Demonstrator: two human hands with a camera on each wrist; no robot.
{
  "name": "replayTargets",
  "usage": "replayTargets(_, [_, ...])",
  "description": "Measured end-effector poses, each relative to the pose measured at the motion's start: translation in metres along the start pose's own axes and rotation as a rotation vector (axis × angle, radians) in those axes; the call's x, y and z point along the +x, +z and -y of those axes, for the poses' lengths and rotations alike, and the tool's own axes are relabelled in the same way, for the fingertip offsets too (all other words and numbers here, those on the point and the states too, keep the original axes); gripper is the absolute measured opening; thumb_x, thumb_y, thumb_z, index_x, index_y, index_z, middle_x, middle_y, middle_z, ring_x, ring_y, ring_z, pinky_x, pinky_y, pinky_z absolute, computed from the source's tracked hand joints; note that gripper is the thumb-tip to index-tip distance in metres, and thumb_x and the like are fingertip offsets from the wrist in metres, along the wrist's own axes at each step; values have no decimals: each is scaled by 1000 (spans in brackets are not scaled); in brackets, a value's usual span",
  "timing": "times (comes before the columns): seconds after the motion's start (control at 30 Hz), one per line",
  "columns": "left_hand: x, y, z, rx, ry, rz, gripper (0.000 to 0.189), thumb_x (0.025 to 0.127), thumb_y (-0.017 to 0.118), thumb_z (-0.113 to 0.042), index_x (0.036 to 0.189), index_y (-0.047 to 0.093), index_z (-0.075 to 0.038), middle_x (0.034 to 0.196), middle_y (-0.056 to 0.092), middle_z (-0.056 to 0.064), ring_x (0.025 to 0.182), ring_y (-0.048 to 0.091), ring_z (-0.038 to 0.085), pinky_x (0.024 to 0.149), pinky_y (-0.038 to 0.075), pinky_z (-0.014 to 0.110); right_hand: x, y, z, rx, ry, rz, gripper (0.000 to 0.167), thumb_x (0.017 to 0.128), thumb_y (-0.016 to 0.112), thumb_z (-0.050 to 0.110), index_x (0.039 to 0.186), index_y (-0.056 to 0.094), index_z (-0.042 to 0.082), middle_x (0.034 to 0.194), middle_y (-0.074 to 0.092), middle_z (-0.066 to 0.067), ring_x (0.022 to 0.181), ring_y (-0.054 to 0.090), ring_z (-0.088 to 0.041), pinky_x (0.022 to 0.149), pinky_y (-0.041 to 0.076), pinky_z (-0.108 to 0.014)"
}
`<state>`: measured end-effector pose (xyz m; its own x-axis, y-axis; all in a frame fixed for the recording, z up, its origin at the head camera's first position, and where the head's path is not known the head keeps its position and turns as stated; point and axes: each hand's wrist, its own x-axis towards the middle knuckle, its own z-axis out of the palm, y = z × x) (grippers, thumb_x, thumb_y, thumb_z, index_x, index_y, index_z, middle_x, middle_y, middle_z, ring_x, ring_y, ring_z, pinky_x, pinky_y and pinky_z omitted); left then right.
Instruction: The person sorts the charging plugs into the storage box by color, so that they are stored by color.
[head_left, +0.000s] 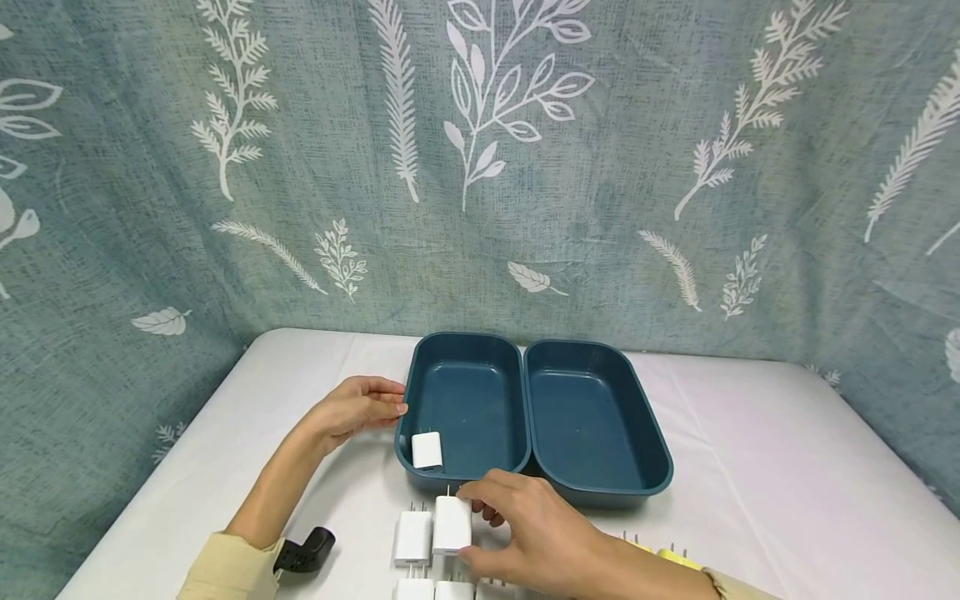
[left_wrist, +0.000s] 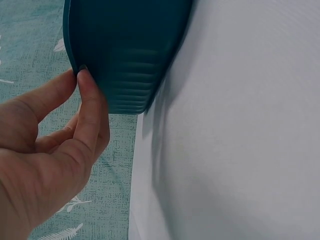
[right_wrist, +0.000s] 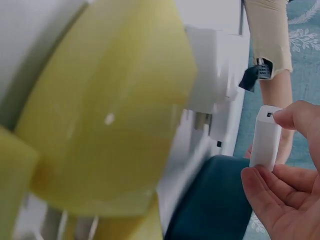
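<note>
My left hand pinches the left rim of a dark blue plastic tray between thumb and fingers. In the left wrist view, the fingertips lie against the tray's ribbed outer wall. One white charger lies in the tray's near left corner. At the tray's near edge, my right hand pinches another white plug charger, whose prongs point away from me. The right wrist view shows this charger between the thumb at its port end and the fingers at its other end.
A second blue tray stands against the first one's right side. Several white chargers are set out in front of the trays. Yellow chargers sit at the lower right, partly hidden behind the right arm. A patterned cloth hangs behind the table.
</note>
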<state>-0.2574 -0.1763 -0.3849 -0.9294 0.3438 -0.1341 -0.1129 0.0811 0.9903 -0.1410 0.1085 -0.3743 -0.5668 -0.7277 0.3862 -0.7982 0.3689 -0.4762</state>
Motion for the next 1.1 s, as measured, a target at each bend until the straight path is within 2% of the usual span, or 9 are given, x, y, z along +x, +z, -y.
replayTargets(0.1, [0, 1, 0, -1, -7, -5, 41, 93, 60, 5, 129, 47, 20, 109, 65, 20, 90, 66, 15, 85, 56, 30, -1, -5, 0, 25, -42, -38, 37, 85, 78, 18, 118, 64, 9, 95, 61, 5, 82, 59, -6, 72, 51, -14])
replayTargets(0.17, [0, 0, 0, 0, -5, -2, 41, 94, 60, 5, 129, 46, 20, 109, 65, 19, 91, 66, 15, 85, 56, 31, 0, -9, 0, 38, -41, -56, 36, 84, 79, 17, 116, 64, 9, 94, 61, 5, 81, 58, -6, 71, 52, -15])
replayTargets(0.47, [0, 1, -1, -2, 0, 3, 42, 93, 61, 4, 129, 46, 20, 108, 65, 19, 90, 66, 15, 85, 56, 31, 3, -27, 1, 100, 118, -59, 34, 83, 82, 20, 112, 66, 13, 93, 61, 8, 81, 59, -10, 69, 56, -23])
replayTargets(0.8, [1, -1, 0, 0, -2, -3, 41, 93, 62, 5, 128, 47, 20, 107, 66, 18, 90, 66, 15, 84, 56, 31, 15, -41, -15, 53, 177, -118, 36, 79, 85, 16, 110, 67, 10, 89, 61, 3, 80, 60, -12, 69, 57, -23])
replayTargets(1.1, [-1, 1, 0, 3, -4, -3, 41, 93, 61, 4, 128, 47, 19, 110, 65, 21, 92, 66, 17, 86, 56, 32, 34, -47, -37, -4, 212, -97, 37, 82, 83, 20, 112, 67, 5, 91, 63, -2, 79, 64, -15, 70, 57, -24])
